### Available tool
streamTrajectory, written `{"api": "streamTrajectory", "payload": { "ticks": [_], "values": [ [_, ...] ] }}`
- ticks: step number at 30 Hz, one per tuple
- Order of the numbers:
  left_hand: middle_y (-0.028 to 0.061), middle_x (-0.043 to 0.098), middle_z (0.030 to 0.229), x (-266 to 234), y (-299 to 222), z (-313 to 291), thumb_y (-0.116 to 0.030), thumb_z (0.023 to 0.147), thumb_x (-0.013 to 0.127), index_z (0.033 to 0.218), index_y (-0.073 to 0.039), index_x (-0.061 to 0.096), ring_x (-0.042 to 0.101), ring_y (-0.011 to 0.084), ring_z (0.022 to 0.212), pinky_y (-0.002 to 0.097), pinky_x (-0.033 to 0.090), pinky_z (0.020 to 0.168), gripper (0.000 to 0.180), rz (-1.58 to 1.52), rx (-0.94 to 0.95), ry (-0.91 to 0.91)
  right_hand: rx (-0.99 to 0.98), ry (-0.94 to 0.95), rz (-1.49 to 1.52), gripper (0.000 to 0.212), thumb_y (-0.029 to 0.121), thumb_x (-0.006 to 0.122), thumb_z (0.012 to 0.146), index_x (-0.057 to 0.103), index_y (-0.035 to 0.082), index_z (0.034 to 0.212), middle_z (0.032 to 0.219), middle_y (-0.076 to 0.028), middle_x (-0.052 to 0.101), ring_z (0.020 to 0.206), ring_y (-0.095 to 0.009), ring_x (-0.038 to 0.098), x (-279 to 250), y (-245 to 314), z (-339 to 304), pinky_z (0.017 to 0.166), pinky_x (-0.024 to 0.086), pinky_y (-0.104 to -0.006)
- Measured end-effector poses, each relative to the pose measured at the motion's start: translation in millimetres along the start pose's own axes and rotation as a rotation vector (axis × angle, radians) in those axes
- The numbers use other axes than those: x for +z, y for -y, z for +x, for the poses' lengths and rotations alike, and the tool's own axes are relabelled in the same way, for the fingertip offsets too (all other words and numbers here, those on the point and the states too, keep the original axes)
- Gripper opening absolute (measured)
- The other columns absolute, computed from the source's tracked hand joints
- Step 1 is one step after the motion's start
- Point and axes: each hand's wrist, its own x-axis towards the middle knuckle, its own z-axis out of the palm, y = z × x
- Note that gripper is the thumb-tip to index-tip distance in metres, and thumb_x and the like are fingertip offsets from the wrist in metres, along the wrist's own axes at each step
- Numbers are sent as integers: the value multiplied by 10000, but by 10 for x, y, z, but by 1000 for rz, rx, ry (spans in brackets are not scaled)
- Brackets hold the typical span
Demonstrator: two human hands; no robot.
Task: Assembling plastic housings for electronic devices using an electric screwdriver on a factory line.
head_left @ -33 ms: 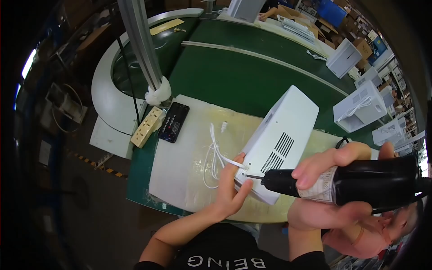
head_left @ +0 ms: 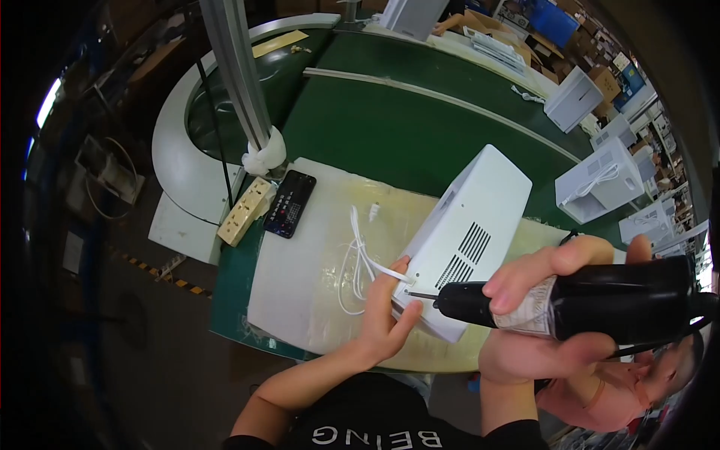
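A white box-shaped appliance housing [head_left: 491,191] with vent slots lies tilted on the worktable, its far end pointing up and right. My left hand [head_left: 381,337] grips its near left corner, thumb and fingers around the edge beside the cord's outlet. A white power cord [head_left: 361,251] runs from that corner and curls on the mat, ending in a plug. In my right hand [head_left: 517,360] is a black electric screwdriver [head_left: 619,300], fingers wrapped round its body. Its thin bit reaches the housing's corner, close to my left fingers; whether a screw sits under the tip is too small to tell.
A beige power strip [head_left: 244,212] and a dark panel with buttons [head_left: 290,204] lie left on the pale mat [head_left: 292,300]. A metal post [head_left: 238,75] rises behind them. The green conveyor [head_left: 420,142] runs beyond; more white housings [head_left: 600,180] stand right. Another person [head_left: 600,397] is at lower right.
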Motion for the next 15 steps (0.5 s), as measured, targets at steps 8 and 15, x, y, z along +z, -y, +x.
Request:
{"api": "streamTrajectory", "payload": {
  "ticks": [8,15],
  "values": [
    [222,408,1349,-4,29,-21,-110,829,611,1335,60,346,396,356,1240,404,292,1037,597,31,25,-27,287,322,394,673,280,807,723,448,-31,1200,912,-156,623,773,-239,637,-159,-374,-25,773,518,-373],
    [214,416,1351,-44,36,12,-136,803,660,1347,30,351,424,372,1222,403,324,1021,647,73,41,14,129,130,17,941,654,505,796,113,66,1417,880,-93,504,496,-142,522,222,-359,-83,466,506,-262]
  ]
}}
